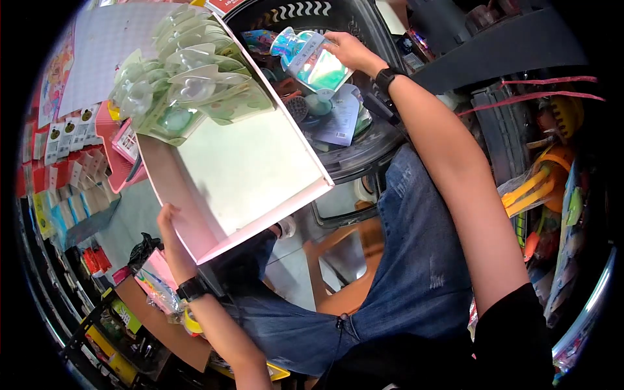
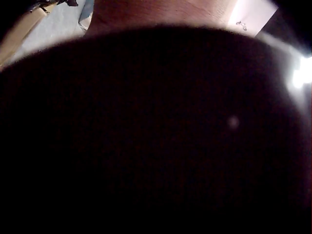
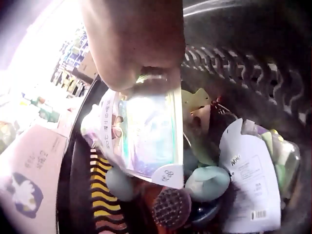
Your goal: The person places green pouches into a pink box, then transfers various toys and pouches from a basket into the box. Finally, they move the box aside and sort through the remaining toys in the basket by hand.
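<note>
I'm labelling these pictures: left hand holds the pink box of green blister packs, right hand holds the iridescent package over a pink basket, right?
Only one colour is wrong: the head view shows the right hand holding the iridescent package over a black basket, not pink.

Right hand (image 1: 350,53) on an outstretched arm (image 1: 448,149), left hand (image 1: 171,235) closer in, both hands curled

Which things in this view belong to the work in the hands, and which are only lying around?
Seemingly in the work:
- shiny package, held by the right hand over the black basket
- pale pink box, held by the left hand
- green packages, in the box

Seemingly just lying about:
- pink basket, left of the box
- black plastic bag
- red-and-white packets, far left
</note>
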A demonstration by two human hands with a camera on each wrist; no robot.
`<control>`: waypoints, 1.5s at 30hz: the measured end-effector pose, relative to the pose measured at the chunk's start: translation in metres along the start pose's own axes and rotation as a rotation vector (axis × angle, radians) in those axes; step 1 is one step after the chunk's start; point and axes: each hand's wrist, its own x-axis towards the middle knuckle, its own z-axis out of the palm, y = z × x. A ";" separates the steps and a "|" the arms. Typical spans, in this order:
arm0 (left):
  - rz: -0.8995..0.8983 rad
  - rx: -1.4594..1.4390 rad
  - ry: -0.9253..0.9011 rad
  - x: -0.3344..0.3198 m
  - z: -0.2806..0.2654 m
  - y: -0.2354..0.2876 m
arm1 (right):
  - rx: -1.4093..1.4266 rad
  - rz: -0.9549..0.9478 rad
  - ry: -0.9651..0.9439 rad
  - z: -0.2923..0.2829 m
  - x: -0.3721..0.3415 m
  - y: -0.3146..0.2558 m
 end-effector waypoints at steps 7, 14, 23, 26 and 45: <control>-0.084 -0.138 0.130 -0.001 0.031 0.026 | 0.035 0.073 0.031 -0.015 -0.001 -0.015; -0.098 -0.165 0.174 0.007 0.020 0.009 | 0.052 0.130 0.052 -0.012 0.002 0.003; -0.190 -0.176 0.065 0.021 0.004 -0.005 | 0.286 0.238 0.146 -0.022 0.002 0.004; -0.181 -0.200 0.016 0.021 0.002 -0.010 | 0.478 0.241 0.250 -0.037 -0.003 -0.016; 0.029 -0.192 -0.363 0.063 0.001 -0.043 | 1.131 -0.030 0.020 -0.064 -0.057 -0.317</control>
